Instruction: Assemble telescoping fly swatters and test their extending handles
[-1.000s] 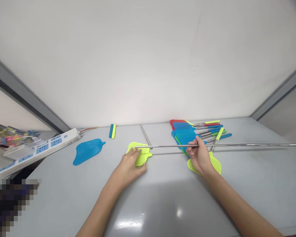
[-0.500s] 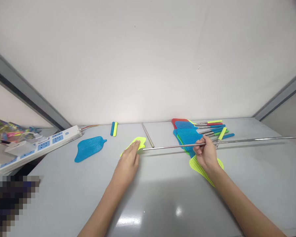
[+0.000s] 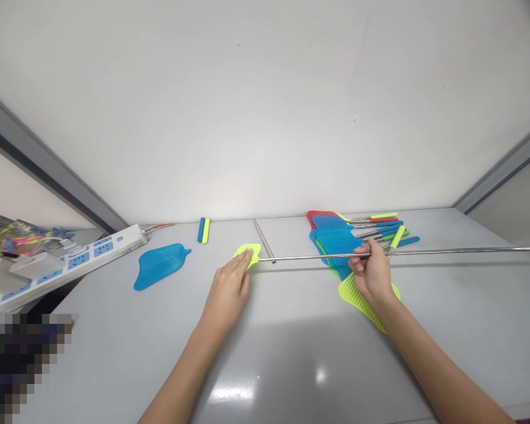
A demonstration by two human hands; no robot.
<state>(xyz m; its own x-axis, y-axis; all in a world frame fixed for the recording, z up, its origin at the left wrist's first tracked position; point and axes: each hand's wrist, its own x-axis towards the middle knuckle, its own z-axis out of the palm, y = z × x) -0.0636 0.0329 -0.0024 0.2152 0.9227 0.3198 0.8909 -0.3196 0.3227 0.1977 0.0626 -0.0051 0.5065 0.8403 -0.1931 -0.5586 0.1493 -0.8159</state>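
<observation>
Steel rod (image 3: 424, 253) pinched narrowly in right hand (image 3: 371, 270), held level, far end running out of frame at 3 o'clock. Near tip, at 9 o'clock: left hand (image 3: 228, 288), open, resting on lime swatter head (image 3: 248, 253). Swatter pile (image 3: 335, 242) just behind rod, 11 o'clock, near table's back edge (image 3: 291, 220).

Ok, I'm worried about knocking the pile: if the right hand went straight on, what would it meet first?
Probably the blue fly swatter heads stacked ahead of the right hand, though it may pass above them.
</observation>
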